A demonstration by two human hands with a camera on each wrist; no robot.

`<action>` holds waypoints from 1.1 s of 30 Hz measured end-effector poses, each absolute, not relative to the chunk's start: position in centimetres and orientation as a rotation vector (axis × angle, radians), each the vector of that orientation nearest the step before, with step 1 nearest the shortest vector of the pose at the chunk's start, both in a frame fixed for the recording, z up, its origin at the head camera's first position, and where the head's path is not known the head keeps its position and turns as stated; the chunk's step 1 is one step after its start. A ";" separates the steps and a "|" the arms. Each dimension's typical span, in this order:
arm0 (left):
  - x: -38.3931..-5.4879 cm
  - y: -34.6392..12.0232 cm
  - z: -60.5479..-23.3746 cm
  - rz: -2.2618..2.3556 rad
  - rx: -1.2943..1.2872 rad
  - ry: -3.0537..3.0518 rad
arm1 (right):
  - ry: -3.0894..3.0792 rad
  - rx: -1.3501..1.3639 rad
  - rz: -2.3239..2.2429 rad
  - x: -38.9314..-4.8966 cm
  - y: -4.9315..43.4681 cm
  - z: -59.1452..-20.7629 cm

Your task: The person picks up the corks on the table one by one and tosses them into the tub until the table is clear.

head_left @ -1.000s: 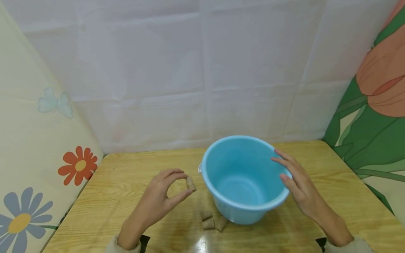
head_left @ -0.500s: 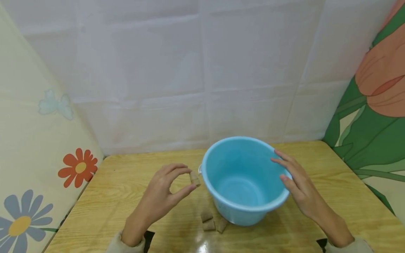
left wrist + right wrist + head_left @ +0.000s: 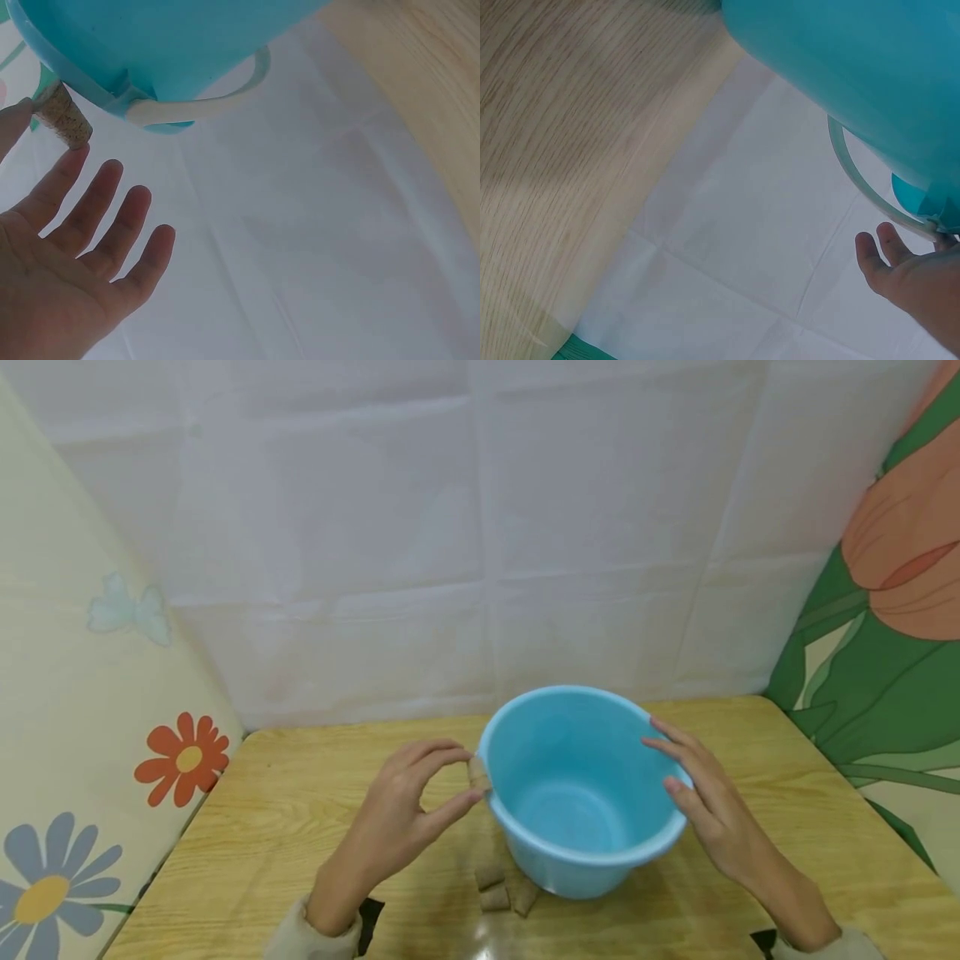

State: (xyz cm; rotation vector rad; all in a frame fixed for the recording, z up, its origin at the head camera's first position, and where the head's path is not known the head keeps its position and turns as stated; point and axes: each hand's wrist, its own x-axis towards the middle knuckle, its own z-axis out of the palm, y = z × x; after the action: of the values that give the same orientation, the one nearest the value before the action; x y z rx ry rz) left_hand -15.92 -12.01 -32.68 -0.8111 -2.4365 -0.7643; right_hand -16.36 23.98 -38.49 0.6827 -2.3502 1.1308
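Observation:
My left hand (image 3: 393, 806) pinches a tapered cork stopper (image 3: 477, 774) between thumb and fingertips at the left edge of a light-blue bucket (image 3: 573, 856). In the left wrist view the speckled cork (image 3: 64, 115) is held by the thumb and index finger, close under the bucket rim (image 3: 56, 64); the other fingers are spread. My right hand (image 3: 712, 806) holds the bucket's right rim, with thumb and a finger over the inside. In the right wrist view two fingers (image 3: 877, 259) hang free outside, near the handle (image 3: 862, 180). The visible bucket floor is bare.
Three more corks (image 3: 494, 897) lie on the wooden table (image 3: 300, 810), just left of the bucket's base. A white handle (image 3: 195, 109) hangs from the bucket. White cloth (image 3: 375, 543) stands behind the table, with flower-printed panels (image 3: 900, 652) at the sides.
My left hand has moved right with the cork, from clear of the bucket to its left rim. The right hand and the bucket have stayed almost in place.

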 end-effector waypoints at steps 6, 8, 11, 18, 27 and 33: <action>-16.3 -11.3 -32.6 -0.781 -0.849 -2.413 | -2.348 0.690 1.122 -16.4 24.0 -38.5; -16.4 -11.0 -32.6 -0.789 -0.869 -2.403 | -2.347 0.693 1.124 -16.3 24.0 -38.5; -16.7 -10.7 -32.7 -0.795 -0.893 -2.395 | -2.349 0.693 1.126 -16.3 24.0 -38.5; -17.1 -9.8 -32.9 -0.789 -0.920 -2.392 | -2.352 0.690 1.127 -16.4 24.1 -38.5; -17.4 -8.8 -33.4 -0.767 -0.951 -2.389 | -2.359 0.684 1.134 -16.2 24.1 -38.5; -17.6 -8.1 -33.4 -0.744 -0.921 -2.387 | -2.362 0.679 1.136 -16.3 24.0 -38.5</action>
State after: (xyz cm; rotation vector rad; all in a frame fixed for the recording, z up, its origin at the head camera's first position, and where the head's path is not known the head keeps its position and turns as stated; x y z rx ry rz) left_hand -17.58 -8.05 -33.39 -0.9213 -2.3869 -0.7436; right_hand -16.28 24.05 -38.48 0.6787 -2.3621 1.1363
